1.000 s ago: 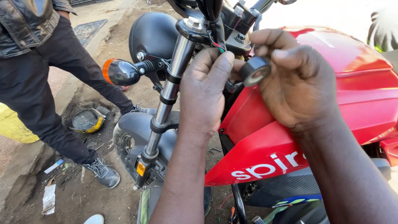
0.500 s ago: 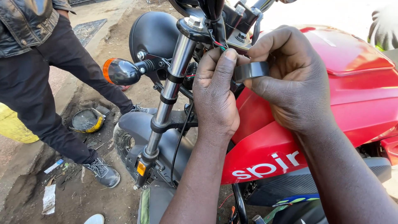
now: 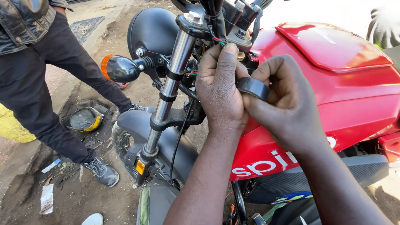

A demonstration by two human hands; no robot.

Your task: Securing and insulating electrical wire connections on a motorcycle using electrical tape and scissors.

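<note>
Black tape roll (image 3: 253, 88) — pinched between both hands, hole upward-left.

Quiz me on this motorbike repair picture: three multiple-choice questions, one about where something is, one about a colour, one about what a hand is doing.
1. Where is the turn signal relative to the fork tube?
A. to its left in the picture
B. to its right in the picture
C. lying on the ground

2. What colour is the tank cover?
A. blue
B. red
C. white

3. What is the right hand doing?
A. hanging free
B. gripping the fork tube
C. holding a roll of black tape

Answers:
1 A: the signal sticks out on a bracket, left of the shiny tube.
2 B: the bodywork behind both hands is bright red.
3 C: its fingers pinch the black roll beside the left hand, which is up at the wires.
</note>
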